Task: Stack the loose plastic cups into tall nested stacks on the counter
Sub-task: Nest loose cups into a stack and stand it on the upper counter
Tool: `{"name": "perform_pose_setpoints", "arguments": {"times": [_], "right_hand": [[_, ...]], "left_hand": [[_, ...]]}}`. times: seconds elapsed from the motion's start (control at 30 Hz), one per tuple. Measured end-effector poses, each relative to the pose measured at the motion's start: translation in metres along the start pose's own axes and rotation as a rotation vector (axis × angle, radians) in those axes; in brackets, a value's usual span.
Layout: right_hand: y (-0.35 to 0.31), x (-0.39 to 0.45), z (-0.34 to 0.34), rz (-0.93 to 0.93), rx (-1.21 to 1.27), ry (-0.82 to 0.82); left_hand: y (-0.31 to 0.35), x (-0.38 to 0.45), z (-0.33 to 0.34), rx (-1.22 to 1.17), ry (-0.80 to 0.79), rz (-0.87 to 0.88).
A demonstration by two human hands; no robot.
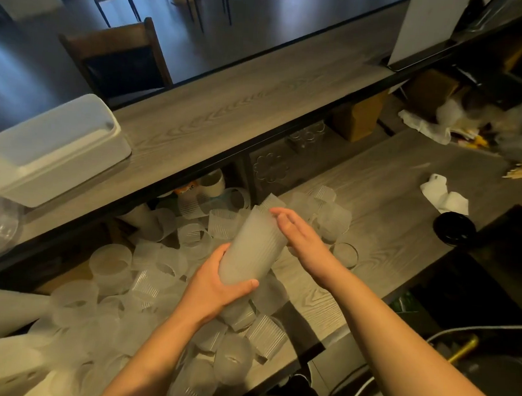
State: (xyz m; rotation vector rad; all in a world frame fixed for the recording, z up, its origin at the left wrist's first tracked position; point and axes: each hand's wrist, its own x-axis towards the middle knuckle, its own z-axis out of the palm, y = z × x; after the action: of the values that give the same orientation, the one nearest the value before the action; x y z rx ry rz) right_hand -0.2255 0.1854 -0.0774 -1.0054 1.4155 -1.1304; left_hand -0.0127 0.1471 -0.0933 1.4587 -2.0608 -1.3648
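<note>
Grey wood-grain surface (392, 207) carries a heap of loose cups (156, 267). Above it, the left hand (213, 290) grips a tilted nested stack (251, 246); the right hand (300, 237), fingers straight, presses its side. Seating looks underway; next, grab another cup.

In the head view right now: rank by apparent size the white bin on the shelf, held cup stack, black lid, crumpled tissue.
1. white bin
2. cup stack
3. black lid and crumpled tissue look alike; not ranked.

loose cups (155, 283) crowding left counter, bare counter (389, 237) right, black lid (454, 227) beyond
</note>
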Motion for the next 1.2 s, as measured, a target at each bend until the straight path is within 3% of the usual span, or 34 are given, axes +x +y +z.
{"name": "perform_pose_setpoints", "arguments": {"times": [0.1,0.2,0.27,0.37,0.5,0.7,0.9,1.07,1.2], "right_hand": [[0.011,0.005,-0.009,0.02,0.075,0.076],[0.038,0.009,-0.025,-0.002,0.083,0.404],[0.062,0.006,-0.04,-0.014,-0.074,0.636],[0.099,-0.001,-0.061,0.071,-0.34,0.8],[0.141,-0.001,-0.081,0.277,-0.386,0.777],[0.172,0.012,-0.093,0.444,-0.401,0.684],[0.186,0.012,-0.104,0.407,-0.395,0.668],[0.178,-0.005,-0.093,0.357,-0.232,0.683],[0.163,-0.026,-0.085,0.308,-0.186,0.77]], "left_hand": [[0.005,0.003,0.008,-0.029,0.003,-0.033],[0.008,0.008,0.015,-0.145,0.01,-0.063],[0.009,0.01,0.017,-0.195,0.016,-0.078],[0.007,0.012,0.016,-0.239,0.011,-0.098],[0.005,0.014,0.013,-0.323,-0.02,-0.111],[0.008,0.02,0.015,-0.38,0.045,-0.121],[0.01,0.023,0.014,-0.351,0.031,-0.113],[0.013,0.022,0.015,-0.344,0.015,-0.11],[0.012,0.018,0.015,-0.323,-0.019,-0.088]]}}
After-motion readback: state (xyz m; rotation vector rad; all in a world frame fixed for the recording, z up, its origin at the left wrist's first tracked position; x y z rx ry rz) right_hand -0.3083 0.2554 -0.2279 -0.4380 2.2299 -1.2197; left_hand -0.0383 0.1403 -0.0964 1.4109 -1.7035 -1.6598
